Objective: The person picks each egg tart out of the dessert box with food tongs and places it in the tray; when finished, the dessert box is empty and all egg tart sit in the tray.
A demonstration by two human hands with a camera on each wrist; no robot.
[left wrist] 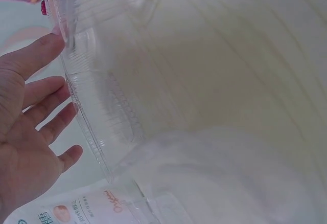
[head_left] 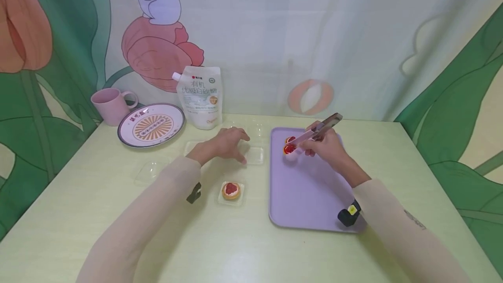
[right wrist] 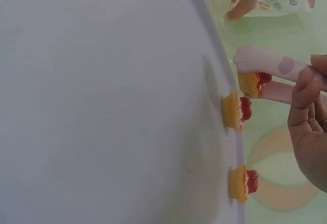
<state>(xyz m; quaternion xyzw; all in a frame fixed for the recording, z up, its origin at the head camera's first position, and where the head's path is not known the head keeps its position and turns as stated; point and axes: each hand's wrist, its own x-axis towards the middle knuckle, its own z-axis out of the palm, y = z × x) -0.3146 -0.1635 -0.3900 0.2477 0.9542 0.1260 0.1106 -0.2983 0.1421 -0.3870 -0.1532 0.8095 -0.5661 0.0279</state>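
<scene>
My right hand (head_left: 324, 143) holds pink tongs (head_left: 324, 124) with paw-shaped ends over the purple tray (head_left: 310, 200). In the right wrist view a small tart (right wrist: 249, 83) with a red topping is pinched between the tong tips. Two similar tarts, one nearer (right wrist: 232, 111) and one farther (right wrist: 240, 183), sit along the tray. My left hand (head_left: 228, 143), fingers spread, is beside a clear plastic box (head_left: 255, 155). Its fingertips meet the box's edge in the left wrist view (left wrist: 84, 116); whether they press on it I cannot tell. Another tart (head_left: 231, 190) sits in a clear box (head_left: 220, 201) nearer the front.
Behind the left hand stands a white sugar pouch (head_left: 200, 99). A patterned plate (head_left: 151, 125) leans near a pink mug (head_left: 111, 105) at the back left. One more clear plastic piece (head_left: 151, 171) lies on the pale table (head_left: 243, 252). A printed curtain (head_left: 255, 34) hangs behind.
</scene>
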